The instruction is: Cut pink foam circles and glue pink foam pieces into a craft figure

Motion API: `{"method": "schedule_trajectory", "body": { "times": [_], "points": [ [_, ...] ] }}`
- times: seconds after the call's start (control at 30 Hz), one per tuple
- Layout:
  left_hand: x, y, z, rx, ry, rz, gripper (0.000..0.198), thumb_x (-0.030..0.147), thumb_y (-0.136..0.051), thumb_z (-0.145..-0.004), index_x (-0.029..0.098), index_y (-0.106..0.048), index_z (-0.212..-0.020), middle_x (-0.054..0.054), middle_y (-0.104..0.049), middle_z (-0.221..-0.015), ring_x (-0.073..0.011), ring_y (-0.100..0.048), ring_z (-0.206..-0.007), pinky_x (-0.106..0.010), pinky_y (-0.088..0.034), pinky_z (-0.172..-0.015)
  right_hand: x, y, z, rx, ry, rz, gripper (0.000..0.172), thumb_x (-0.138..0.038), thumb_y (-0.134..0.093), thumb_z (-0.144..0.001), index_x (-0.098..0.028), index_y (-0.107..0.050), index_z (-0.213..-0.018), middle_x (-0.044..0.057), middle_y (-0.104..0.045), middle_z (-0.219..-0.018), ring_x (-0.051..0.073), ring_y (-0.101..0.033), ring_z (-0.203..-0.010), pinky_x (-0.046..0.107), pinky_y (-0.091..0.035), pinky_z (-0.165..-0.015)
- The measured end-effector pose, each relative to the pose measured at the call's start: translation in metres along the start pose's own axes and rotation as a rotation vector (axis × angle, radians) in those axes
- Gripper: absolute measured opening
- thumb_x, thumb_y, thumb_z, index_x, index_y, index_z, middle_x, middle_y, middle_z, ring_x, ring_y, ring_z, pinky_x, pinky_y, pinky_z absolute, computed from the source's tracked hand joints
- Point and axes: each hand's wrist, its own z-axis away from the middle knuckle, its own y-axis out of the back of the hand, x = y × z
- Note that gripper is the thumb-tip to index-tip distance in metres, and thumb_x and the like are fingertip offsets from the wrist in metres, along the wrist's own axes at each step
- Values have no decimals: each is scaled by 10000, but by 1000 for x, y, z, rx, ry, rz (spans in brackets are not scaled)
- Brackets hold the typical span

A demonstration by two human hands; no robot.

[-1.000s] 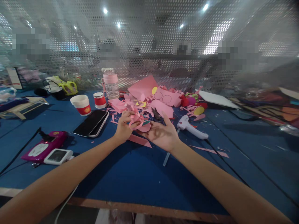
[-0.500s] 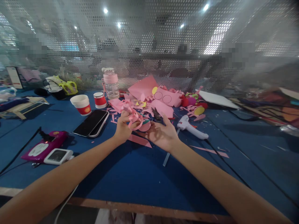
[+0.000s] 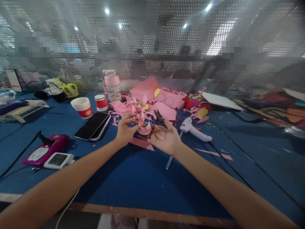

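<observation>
My left hand (image 3: pixel 126 131) pinches a small pink paper craft (image 3: pixel 145 128) between thumb and fingers. The craft has a rounded base and curled, pointed strips standing up from it. My right hand (image 3: pixel 166 140) is open with its palm turned up, just to the right of the craft. Its fingertips come close to the base; whether they touch it I cannot tell. Below my hands a flat pink paper strip (image 3: pixel 142 143) lies on the blue tabletop (image 3: pixel 138 178). Beyond them spreads a heap of pink paper scraps (image 3: pixel 166 109), with dark-bladed scissors or pliers (image 3: pixel 159 116) partly hidden.
A white glue gun (image 3: pixel 195 130) lies right of my hands, its cord trailing forward. To the left are a phone (image 3: pixel 92 126), paper cups (image 3: pixel 81 107), a purple power bank (image 3: pixel 45 149) and a bottle (image 3: pixel 112 87). A perforated metal screen (image 3: pixel 152 47) stands behind.
My left hand has turned the pink paper craft, so its strips now point up and the large loop no longer faces me. The right hand stays open in about the same place.
</observation>
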Motion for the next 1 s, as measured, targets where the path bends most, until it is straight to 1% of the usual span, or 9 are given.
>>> {"method": "schedule_trajectory", "body": {
  "times": [0.1,0.13,0.27,0.4,0.5,0.6,0.73,0.83,1.0],
  "points": [
    [0,1,-1,-35,-147,-143,117,164,-773,-517,217,-669,-515,-29,-611,-820,-205,-512,-899,-352,-350,-888,-1,1,0,-6,-10,-28,638,-618,-202,-851,-168,-617,-670,64,-668,-656,238,-625,-853,503,-381,-942],
    [0,1,-1,-40,-164,-158,114,171,-770,-527,215,-666,-515,-29,-611,-823,-203,-514,-894,-351,-350,-887,-1,1,0,-5,-11,-38,643,-618,-199,-851,-163,-620,-682,70,-675,-677,240,-624,-860,504,-379,-945],
    [-2,2,0,-46,-167,-184,99,193,-766,-549,220,-671,-541,-21,-580,-763,-198,-506,-872,-351,-351,-887,0,2,0,-4,-4,-52,654,-611,-193,-856,-149,-627,-696,84,-679,-690,244,-623,-871,496,-379,-950],
    [-4,3,1,-11,-158,-186,91,214,-762,-563,215,-672,-551,-13,-522,-675,-191,-490,-831,-333,-373,-835,1,3,0,-3,-13,-28,659,-612,-191,-858,-152,-628,-677,85,-678,-689,237,-625,-853,479,-391,-939],
    [-3,2,1,-16,-166,-181,127,229,-769,-554,199,-649,-525,-21,-550,-708,-197,-504,-863,-336,-374,-844,0,2,0,-14,-20,-26,650,-615,-202,-856,-155,-639,-714,72,-681,-697,227,-625,-835,473,-397,-930],
    [-4,3,0,-31,-213,-208,151,252,-766,-565,191,-633,-528,-28,-579,-765,-198,-519,-883,-349,-382,-847,0,2,1,-35,-15,-34,656,-628,-210,-847,-153,-644,-719,65,-684,-706,219,-623,-811,466,-398,-927],
    [-8,4,0,-26,-261,-248,166,297,-754,-590,196,-633,-538,-13,-557,-669,-182,-525,-804,-364,-404,-833,1,5,-1,-78,-27,-10,678,-665,-209,-821,-152,-644,-734,81,-672,-706,242,-609,-856,481,-397,-912],
    [-10,4,0,-17,-259,-272,187,324,-750,-596,197,-627,-534,-10,-549,-619,-194,-529,-814,-387,-401,-858,1,6,-2,-94,-26,-1,693,-670,-183,-820,-152,-642,-771,89,-666,-713,245,-605,-858,487,-393,-908],
    [-6,5,0,-18,-220,-287,208,330,-755,-587,188,-615,-526,-32,-588,-717,-212,-541,-868,-392,-408,-846,1,4,-1,-119,-24,-15,668,-652,-184,-836,-155,-629,-803,83,-678,-761,229,-605,-834,487,-383,-916]
  ]
}}
